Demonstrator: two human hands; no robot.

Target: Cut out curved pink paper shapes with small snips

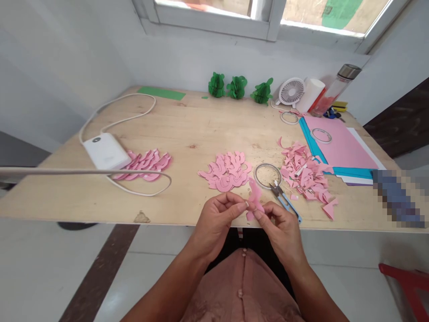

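Note:
A curved pink paper cutout (255,193) is pinched between my two hands above the table's front edge. My left hand (217,219) grips its lower left side between thumb and forefinger. From the right, my right hand (279,228) holds the lower end with its thumb and fingers. Just beyond my hands lies a pile of similar pink cutouts (228,171). Small thread snips with blue handles (291,206) rest beside my right hand, their blades touching or near a roll of tape (267,175).
Pink scraps (306,172) are heaped on the right, near stacked coloured paper (350,143). A white power bank (107,152) with a cable lies left, by more pink pieces (150,163). Green paper figures (237,87), a small fan (291,91) and a bottle (337,89) stand at the back.

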